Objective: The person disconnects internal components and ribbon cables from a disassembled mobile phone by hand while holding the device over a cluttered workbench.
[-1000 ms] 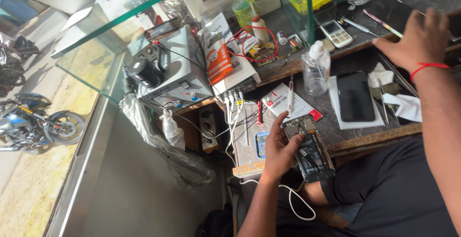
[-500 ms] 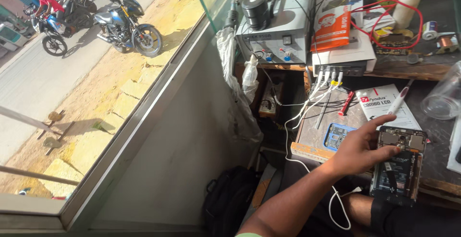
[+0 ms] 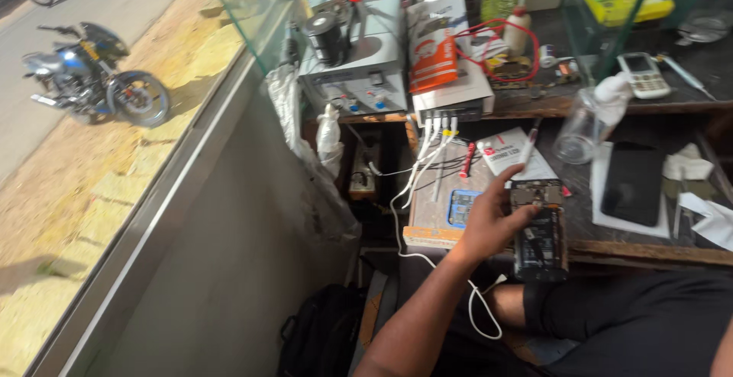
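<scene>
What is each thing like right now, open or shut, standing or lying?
Opened phone: back cover off, insides showing, held by the left hand.
Black phone: lying flat, screen dark.
Clear bottle: upright, capped.
Small keypad phone: lying face up.
Motorbike: parked upright outside.
Black backpack: on the floor.
Right hand: not in view.

The left hand [image 3: 492,220] grips an opened phone [image 3: 539,230] at the bench's [image 3: 649,251] near edge. Just left of the grip lies a small board [image 3: 461,207] on a pad [image 3: 439,201]. Behind it, a pen [image 3: 529,145] lies on a booklet [image 3: 513,154]; further back sits a power supply [image 3: 359,56]. Right of the grip a dark phone [image 3: 632,183] lies flat, with a bottle [image 3: 586,121] behind it. A cable [image 3: 477,308] hangs below.
</scene>
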